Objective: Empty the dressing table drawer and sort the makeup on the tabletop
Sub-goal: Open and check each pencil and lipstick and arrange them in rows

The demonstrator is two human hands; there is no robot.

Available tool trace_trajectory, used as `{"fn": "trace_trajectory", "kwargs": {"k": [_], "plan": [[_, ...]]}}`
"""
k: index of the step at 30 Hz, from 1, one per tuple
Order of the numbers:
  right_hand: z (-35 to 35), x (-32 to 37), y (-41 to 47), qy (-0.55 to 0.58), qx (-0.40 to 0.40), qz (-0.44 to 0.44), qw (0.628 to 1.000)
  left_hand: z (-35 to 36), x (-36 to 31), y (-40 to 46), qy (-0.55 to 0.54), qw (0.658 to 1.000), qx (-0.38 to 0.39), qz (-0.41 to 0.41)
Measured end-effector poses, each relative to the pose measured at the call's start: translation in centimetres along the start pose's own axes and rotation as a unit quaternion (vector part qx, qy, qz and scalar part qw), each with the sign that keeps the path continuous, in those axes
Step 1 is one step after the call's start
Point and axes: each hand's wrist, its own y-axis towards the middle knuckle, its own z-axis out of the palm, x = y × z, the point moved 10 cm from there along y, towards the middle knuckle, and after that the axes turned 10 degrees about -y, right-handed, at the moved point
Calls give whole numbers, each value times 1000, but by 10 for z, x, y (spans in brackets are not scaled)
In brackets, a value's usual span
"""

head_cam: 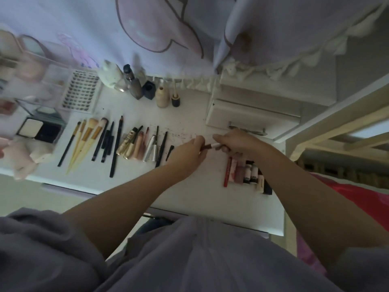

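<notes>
Over the middle of the white tabletop (pixel 189 192), both my hands hold one thin makeup pencil (pixel 209 146) with a dark brown end and a pale end. My left hand (pixel 189 152) pinches the dark end; my right hand (pixel 233 140) grips the pale end. To the left lies a row of brushes (pixel 88 140), dark pencils (pixel 115 148) and mascara and lip tubes (pixel 143 146). Beneath my right forearm, a group of lipsticks and small tubes (pixel 244 173) lies side by side. The small white drawer unit (pixel 252 114) stands just behind my right hand.
Bottles and small jars (pixel 147 89) stand along the back edge by the curtain. A lash tray (pixel 81 93) and an open compact (pixel 40 129) sit at the left with a clear organizer (pixel 31 81) and a plush toy (pixel 23 157). Dark crumbs speckle the table near my hands.
</notes>
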Motion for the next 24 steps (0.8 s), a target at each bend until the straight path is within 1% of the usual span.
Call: {"fn": "trace_trajectory", "kwargs": {"k": [2,4,8,10,13,15,18,22,24], "plan": [[2,14,-12,35,13,-47,998,-13,1,-7,38,999,10,29],[1,27,-24,46,-7,-92,995,-26,-3,-10,68,996,8,57],[-3,47,-52,49,-34,-153,986,-52,-10,-21,64,994,-24,90],[-4,53,-65,26,-42,-153,987,-64,-12,-29,75,990,-39,111],[0,56,-76,-31,-54,-127,990,-74,-9,-36,86,988,-40,123],[5,60,-83,-44,-55,-143,987,-77,-7,-41,93,986,-38,134],[12,63,-92,-22,-49,-165,985,-80,-6,-50,99,982,-36,154],[20,60,-94,24,-56,-142,988,-88,-9,-59,91,982,-41,162],[21,64,-96,22,-58,-163,985,-93,-12,-62,97,981,-40,164]]}}
